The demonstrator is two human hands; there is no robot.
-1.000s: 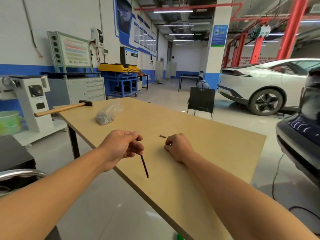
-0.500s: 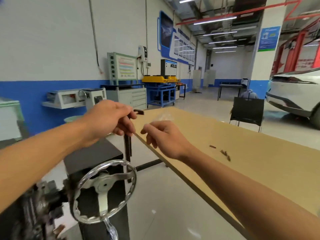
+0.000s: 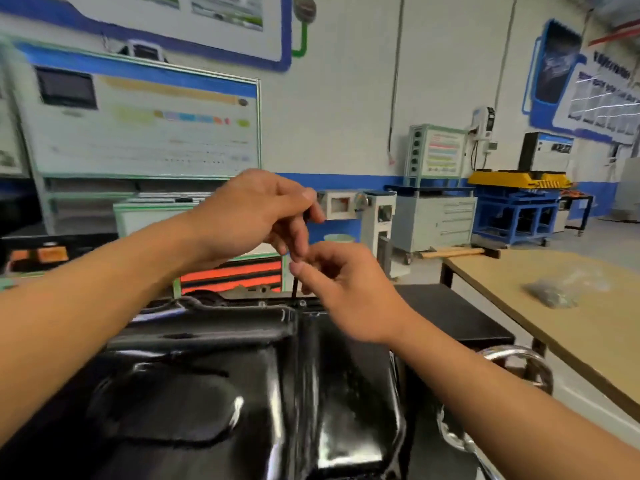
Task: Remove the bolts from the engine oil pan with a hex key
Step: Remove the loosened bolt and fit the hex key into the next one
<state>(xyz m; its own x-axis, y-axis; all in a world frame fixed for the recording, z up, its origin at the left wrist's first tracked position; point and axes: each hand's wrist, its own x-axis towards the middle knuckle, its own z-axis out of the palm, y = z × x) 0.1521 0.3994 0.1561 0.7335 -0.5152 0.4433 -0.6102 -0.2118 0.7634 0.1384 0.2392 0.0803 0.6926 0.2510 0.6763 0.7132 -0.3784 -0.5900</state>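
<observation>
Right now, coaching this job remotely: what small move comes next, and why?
Probably lower the hex key tip into the nearest bolt on the far rim of the oil pan. The left hand grips the key upright, the right hand is beside its shaft, and the tip is at the rim.

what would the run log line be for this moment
left hand: grips hex key upright | tip: at oil pan far flange | right hand: fingers curled beside shaft, contact unclear
</observation>
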